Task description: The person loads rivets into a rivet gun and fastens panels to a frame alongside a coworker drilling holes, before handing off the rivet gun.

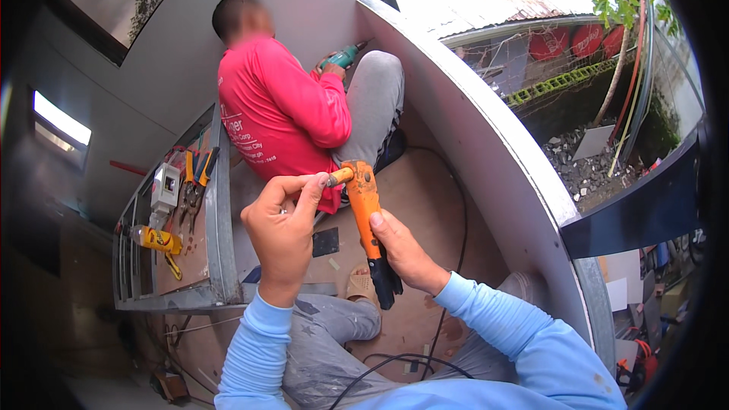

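My right hand grips the handle of an orange hand riveter with black grips, held upright over the brown floor. My left hand pinches the tool's nose at the top with thumb and fingertips. Both my forearms wear light blue sleeves. My grey-trousered knee is below the tool. In front of me a person in a red shirt sits with back turned and holds a teal power drill against the white wall.
A metal frame at the left carries a white electrical box, orange-handled pliers and a yellow tool. A black cable runs across the floor. A curved white wall edge bounds the right; rubble lies beyond.
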The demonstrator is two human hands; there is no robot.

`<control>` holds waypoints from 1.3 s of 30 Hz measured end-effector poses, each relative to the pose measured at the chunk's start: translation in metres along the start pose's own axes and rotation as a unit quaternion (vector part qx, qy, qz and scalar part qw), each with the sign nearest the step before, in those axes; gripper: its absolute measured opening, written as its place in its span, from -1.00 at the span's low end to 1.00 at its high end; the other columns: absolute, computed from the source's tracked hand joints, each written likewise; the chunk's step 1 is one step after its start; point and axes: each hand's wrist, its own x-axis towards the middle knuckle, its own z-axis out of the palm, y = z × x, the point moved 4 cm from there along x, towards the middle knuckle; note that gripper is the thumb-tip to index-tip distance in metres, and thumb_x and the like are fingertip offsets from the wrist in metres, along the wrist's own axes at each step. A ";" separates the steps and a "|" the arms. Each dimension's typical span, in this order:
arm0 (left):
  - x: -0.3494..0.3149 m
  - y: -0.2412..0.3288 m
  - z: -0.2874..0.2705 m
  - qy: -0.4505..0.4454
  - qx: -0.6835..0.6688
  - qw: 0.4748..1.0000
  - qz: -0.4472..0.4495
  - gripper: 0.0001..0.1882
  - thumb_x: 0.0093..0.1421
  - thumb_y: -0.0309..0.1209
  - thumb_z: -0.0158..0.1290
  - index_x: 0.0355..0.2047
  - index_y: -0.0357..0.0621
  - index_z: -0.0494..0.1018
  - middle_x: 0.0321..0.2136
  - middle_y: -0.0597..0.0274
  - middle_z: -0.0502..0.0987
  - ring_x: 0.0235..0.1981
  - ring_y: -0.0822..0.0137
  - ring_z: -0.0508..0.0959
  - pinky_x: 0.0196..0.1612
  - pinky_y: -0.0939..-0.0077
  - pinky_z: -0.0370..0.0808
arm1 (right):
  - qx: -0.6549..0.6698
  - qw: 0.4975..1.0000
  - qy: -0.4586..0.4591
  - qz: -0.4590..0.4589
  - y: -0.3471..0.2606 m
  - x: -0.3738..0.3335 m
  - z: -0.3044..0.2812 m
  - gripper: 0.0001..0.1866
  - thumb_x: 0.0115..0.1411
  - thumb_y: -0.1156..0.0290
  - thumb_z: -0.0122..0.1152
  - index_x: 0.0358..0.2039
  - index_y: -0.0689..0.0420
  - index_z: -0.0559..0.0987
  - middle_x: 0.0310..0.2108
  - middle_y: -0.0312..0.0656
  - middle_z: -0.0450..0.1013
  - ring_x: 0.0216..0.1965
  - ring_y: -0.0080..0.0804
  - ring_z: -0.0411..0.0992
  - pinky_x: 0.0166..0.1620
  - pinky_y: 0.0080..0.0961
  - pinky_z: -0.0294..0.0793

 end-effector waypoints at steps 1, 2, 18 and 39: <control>-0.002 -0.001 -0.001 0.000 0.032 0.999 0.006 -0.88 0.38 -0.46 0.33 -0.22 -0.30 0.69 -0.44 0.45 0.64 -0.47 0.74 0.41 -0.43 0.78 0.26 | -0.009 1.000 0.017 -0.019 0.004 0.001 -0.003 -0.41 0.59 -0.24 -0.14 0.00 0.10 0.46 -0.32 -0.37 0.37 -0.35 -0.67 0.31 -0.26 -0.61 0.38; -0.003 -0.001 -0.001 0.002 0.063 0.998 0.013 -0.88 0.38 -0.47 0.33 -0.22 -0.30 0.70 -0.44 0.44 0.64 -0.47 0.73 0.42 -0.44 0.78 0.26 | -0.018 0.999 0.033 -0.039 0.006 0.002 -0.006 -0.42 0.58 -0.23 -0.09 -0.02 0.11 0.47 -0.33 -0.40 0.36 -0.37 -0.70 0.29 -0.34 -0.63 0.36; -0.015 -0.005 0.016 -0.093 0.116 0.989 0.002 -0.55 0.32 -0.13 0.38 -0.04 -0.30 0.66 -0.60 0.41 0.25 -0.57 0.52 0.21 -0.50 0.46 0.20 | 0.065 0.996 0.050 -0.027 -0.012 -0.005 0.007 -0.45 0.59 -0.21 -0.11 -0.02 0.08 0.47 -0.30 -0.38 0.39 -0.34 -0.70 0.34 -0.30 -0.60 0.38; -0.063 0.005 0.051 -0.275 0.313 0.905 0.084 -0.58 0.27 -0.20 0.29 -0.55 -0.20 0.38 -0.67 0.01 0.44 -0.66 -0.03 0.48 -0.54 0.10 0.36 | 0.004 0.997 -0.032 -0.065 -0.009 0.031 -0.091 -0.09 0.39 -0.58 -0.27 0.00 0.11 0.56 -0.43 -0.31 0.47 -0.46 -0.60 0.43 -0.45 -0.60 0.40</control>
